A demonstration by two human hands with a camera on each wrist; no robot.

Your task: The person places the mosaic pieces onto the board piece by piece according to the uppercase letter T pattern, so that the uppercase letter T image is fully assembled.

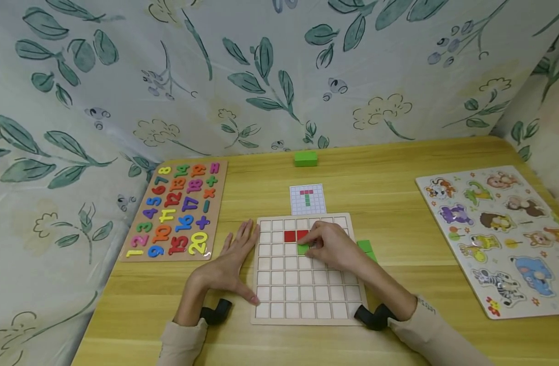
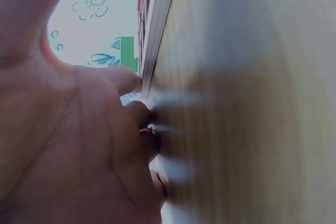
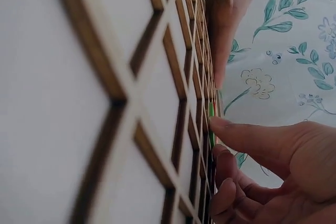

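The wooden grid board [image 1: 264, 310] lies in the middle of the table. Two red square tiles [image 1: 290, 236] show in its second row, and the right hand may cover more cells. Just below them, a green square tile [image 1: 302, 249] sits at a cell, with the thumb and index finger of my right hand [image 1: 331, 245] pinching it; its edge [image 3: 211, 124] also shows in the right wrist view. My left hand [image 1: 229, 264] is spread along the board's left edge, its thumb touching the lower left side and its fingertips near the upper left corner.
A pattern card [image 1: 308, 208] with a red-and-green T lies behind the board. Green tiles [image 1: 364, 246] lie at its right edge, partly under the right arm. A green block [image 1: 305, 159] stands farther back. A number puzzle [image 1: 176, 213] is at left, an animal puzzle [image 1: 499, 244] at right.
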